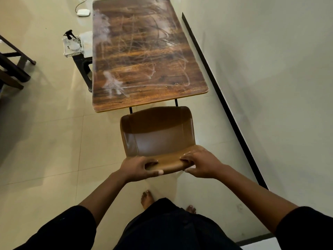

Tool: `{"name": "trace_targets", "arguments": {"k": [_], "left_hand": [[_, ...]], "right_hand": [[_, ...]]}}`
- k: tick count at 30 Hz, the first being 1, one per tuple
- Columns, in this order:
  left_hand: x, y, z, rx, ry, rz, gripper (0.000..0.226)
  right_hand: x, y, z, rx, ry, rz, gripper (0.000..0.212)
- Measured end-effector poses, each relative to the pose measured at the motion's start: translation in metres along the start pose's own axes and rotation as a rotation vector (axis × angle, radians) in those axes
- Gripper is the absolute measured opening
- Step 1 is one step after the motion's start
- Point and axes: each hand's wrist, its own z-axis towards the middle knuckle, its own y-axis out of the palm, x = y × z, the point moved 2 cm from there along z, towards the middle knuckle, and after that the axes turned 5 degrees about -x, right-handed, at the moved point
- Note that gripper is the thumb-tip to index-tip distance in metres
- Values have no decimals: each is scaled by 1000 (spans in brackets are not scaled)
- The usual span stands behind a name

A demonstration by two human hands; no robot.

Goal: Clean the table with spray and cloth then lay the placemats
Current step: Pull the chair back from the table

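Observation:
A wooden table (144, 51) stretches away from me, its dark top covered in whitish smears and scribble marks. A brown chair (158, 134) stands at its near end. My left hand (138, 168) and my right hand (200, 163) both grip the top edge of the chair's backrest, fingers curled over it. Left of the table, a white basket (73, 46) sits on a black stool (83, 67) and holds a spray bottle with a black trigger (69, 33). A pale flat sheet (87, 44) lies beside the basket. I see no cloth.
The wall (270, 69) with its black skirting runs along the table's right side. Dark wooden furniture (12, 64) stands at the far left. A white device (83, 12) with a cable lies on the tiled floor. My bare feet (147, 197) are behind the chair.

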Motion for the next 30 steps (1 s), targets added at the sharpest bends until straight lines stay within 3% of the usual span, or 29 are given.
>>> {"name": "trace_targets", "arguments": {"k": [3, 5, 7, 16, 24, 30], "left_hand": [[14, -19, 6, -29, 67, -223, 80], [20, -29, 11, 32, 103, -226, 47], [24, -37, 19, 87, 137, -224, 34], [87, -60, 57, 150, 293, -319, 24], [181, -49, 119, 268, 299, -430, 23], [264, -33, 162, 325, 219, -612, 20]], "right_hand": [[1, -8, 3, 15, 58, 168, 34], [3, -14, 6, 87, 136, 283, 35], [7, -18, 9, 179, 194, 345, 31], [33, -38, -9, 425, 310, 489, 23], [133, -76, -51, 508, 369, 541, 17], [217, -105, -88, 463, 376, 584, 18]]}}
